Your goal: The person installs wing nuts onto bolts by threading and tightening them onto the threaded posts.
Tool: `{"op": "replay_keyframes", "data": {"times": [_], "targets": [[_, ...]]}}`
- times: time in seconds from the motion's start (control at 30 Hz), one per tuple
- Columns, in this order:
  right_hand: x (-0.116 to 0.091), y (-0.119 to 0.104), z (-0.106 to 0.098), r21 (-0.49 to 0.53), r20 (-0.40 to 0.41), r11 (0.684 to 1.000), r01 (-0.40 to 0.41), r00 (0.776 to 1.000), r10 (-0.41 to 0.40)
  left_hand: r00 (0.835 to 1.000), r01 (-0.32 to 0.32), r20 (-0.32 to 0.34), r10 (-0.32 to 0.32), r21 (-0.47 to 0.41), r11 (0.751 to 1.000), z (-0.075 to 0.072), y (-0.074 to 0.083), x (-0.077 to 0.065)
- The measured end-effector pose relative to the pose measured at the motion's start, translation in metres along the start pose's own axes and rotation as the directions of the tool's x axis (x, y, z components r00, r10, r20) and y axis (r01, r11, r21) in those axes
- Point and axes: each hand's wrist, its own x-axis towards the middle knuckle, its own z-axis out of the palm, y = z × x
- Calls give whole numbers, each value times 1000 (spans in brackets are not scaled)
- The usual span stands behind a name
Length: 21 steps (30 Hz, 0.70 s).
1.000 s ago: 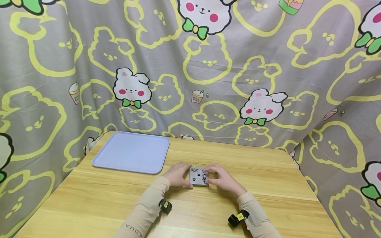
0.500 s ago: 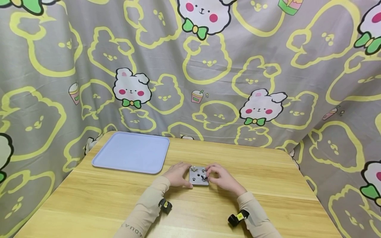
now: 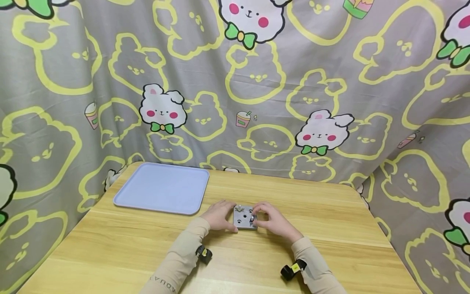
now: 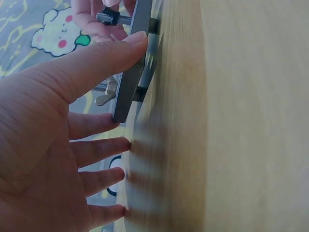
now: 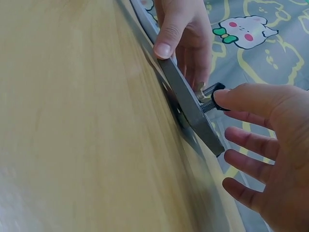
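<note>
A square grey metal plate (image 3: 247,226) with several holes lies between my hands, held slightly above the tabletop by stubby feet visible in the left wrist view. My left hand (image 3: 218,216) grips its left side, thumb on the near edge and forefinger at the far one, the other fingers spread. A silver wing nut (image 4: 108,92) sits on a threaded bolt at the plate's far left corner. At the right side, my right hand (image 3: 276,221) pinches a black wing nut (image 5: 220,94) on a second bolt between thumb and forefinger. Its other fingers are loosely spread beside the plate.
A pale blue tray (image 3: 161,188) lies at the back left of the wooden table (image 3: 312,204). Behind the table hangs a grey patterned curtain (image 3: 205,134). Both wrists wear small black cameras.
Half a second ago the right fingers were drawn in at the right of the black wing nut. Now they reach round it again, and it has turned. The left hand and plate stay put.
</note>
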Motion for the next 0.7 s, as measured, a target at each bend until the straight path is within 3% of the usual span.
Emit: {"op": "replay_keyframes", "data": {"times": [0.3,0.7], "targets": [[-1,-1,-2,25,-10,1000,-7,1000,8,1000,1,-8,-1,1,1000,3,-3,2],[1,3,1,-21,17,1000,4,1000,-3,1000,7,2,-7,3,1000,1,-1,1]]}}
